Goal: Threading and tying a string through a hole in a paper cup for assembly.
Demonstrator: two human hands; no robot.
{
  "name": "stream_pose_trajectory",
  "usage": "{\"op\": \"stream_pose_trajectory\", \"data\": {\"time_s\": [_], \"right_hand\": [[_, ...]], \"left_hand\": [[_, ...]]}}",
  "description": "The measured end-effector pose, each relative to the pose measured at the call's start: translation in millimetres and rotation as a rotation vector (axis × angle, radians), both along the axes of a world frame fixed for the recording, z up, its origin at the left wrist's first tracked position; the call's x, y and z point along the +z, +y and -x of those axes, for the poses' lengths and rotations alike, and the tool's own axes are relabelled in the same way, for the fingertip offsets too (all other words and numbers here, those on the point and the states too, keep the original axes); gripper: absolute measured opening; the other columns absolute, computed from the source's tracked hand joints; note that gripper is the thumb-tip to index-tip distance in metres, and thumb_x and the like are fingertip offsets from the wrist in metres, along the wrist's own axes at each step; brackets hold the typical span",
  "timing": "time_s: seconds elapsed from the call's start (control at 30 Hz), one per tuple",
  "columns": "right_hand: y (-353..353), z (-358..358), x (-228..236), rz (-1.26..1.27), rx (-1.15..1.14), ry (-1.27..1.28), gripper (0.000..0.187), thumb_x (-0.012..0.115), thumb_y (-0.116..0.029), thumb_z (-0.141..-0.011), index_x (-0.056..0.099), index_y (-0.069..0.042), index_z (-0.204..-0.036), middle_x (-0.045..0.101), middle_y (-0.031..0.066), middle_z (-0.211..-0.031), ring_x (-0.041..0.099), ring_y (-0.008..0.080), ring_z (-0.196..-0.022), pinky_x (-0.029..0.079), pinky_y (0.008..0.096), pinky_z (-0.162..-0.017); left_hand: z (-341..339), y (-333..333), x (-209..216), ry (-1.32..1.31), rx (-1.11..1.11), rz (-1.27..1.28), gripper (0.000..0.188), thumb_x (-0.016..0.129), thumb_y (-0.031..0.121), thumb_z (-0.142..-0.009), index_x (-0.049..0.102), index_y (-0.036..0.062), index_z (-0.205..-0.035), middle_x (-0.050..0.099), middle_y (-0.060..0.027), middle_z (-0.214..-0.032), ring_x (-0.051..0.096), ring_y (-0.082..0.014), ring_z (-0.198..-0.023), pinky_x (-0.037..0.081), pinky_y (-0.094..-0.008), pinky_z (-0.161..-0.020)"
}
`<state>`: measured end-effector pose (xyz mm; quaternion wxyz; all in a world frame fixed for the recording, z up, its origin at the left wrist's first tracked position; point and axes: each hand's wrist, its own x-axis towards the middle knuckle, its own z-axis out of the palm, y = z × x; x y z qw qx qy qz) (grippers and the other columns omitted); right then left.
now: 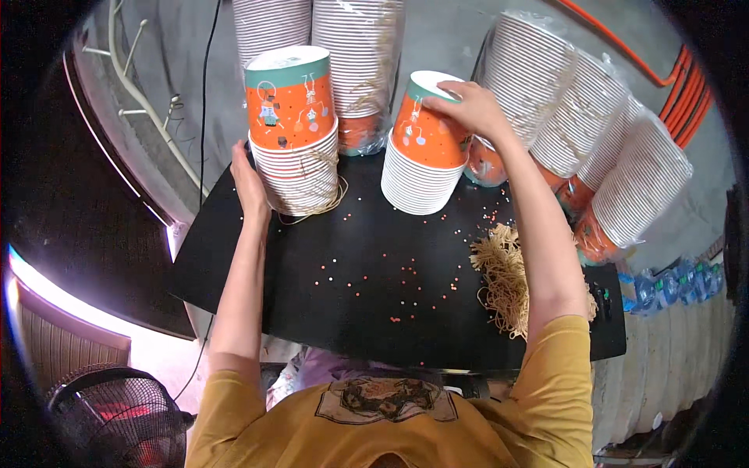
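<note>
Two stacks of upside-down paper buckets stand side by side on a black table (343, 273). The left stack (290, 178) has loose tan strings looped around its right side and base; its top bucket (290, 101) is orange with a green band and cartoon figures. My left hand (248, 183) rests along this stack's left side, fingers stretched out. On the right stack (421, 183), my right hand (468, 109) grips the top paper bucket (425, 132) near its upturned base, thumb on the near side and fingers over the top. Some right fingertips are hidden.
Plastic-wrapped bucket stacks (355, 54) stand behind, with more wrapped stacks (577, 101) at the right. A heap of tan strings (503, 281) lies near my right forearm. Small red and white bits (406, 285) are scattered about. A black fan (117, 413) stands at lower left.
</note>
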<state>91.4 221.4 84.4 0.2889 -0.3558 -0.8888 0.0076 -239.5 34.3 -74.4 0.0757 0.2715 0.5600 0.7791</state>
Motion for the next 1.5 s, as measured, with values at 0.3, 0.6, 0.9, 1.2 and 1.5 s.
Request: {"op": "stream_pose_trajectory", "data": {"time_s": [0.3,0.6,0.9,1.2,1.5], "right_hand": [[-1.7,-1.0,-6.5,-0.119,0.061,0.173,0.060,0.065,-0.058,-0.073,0.073,-0.007,-0.104,0.070,0.0183,-0.102,0.067,0.0359,-0.094,0.051,0.0401,-0.089],[3.3,0.8,6.6,-0.013,-0.010,0.159,0.059,0.064,-0.059,-0.074,0.073,-0.011,-0.107,0.071,0.0176,-0.099,0.068,0.0332,-0.093,0.052,0.0387,-0.086],[2.5,-16.8,34.3,-0.335,0.012,0.219,0.059,0.067,-0.054,-0.079,0.069,-0.006,-0.112,0.070,0.0182,-0.102,0.067,0.0307,-0.096,0.051,0.0354,-0.085],[-127.1,-62.4,-8.4,-0.190,0.208,0.951,0.055,0.061,-0.043,-0.090,0.056,-0.001,-0.125,0.062,0.0126,-0.115,0.059,0.0251,-0.103,0.044,0.0366,-0.093],[-215.6,-145.5,-132.2,0.531,-0.130,0.733,0.031,0.058,-0.013,-0.094,0.058,-0.002,-0.122,0.067,0.0107,-0.105,0.062,0.0170,-0.093,0.049,0.0299,-0.083]], "left_hand": [[-34.9,-35.4,8.0,0.219,0.221,0.020,0.054,0.029,0.038,-0.104,0.044,-0.0012,-0.138,0.038,-0.0189,-0.140,0.033,-0.0274,-0.134,0.026,-0.0365,-0.110],[-87.7,-63.7,25.4,0.469,0.382,-0.053,0.035,0.038,0.021,-0.103,0.051,-0.0022,-0.126,0.044,-0.0153,-0.128,0.042,-0.0244,-0.123,0.031,-0.0359,-0.106],[-163.8,-22.1,37.8,0.345,-0.493,0.098,0.030,0.052,0.024,-0.099,0.058,0.0011,-0.118,0.060,-0.0093,-0.114,0.055,-0.0183,-0.110,0.040,-0.0302,-0.097],[-218.0,-12.9,96.8,0.221,-0.748,-0.215,0.045,0.047,0.029,-0.102,0.043,-0.0005,-0.136,0.051,-0.0099,-0.130,0.046,-0.0174,-0.121,0.034,-0.0318,-0.105],[-215.0,-84.8,65.8,1.013,-0.524,0.238,0.027,0.052,0.007,-0.094,0.057,-0.0003,-0.119,0.060,-0.0141,-0.095,0.056,-0.0264,-0.094,0.040,-0.0363,-0.092]]}}
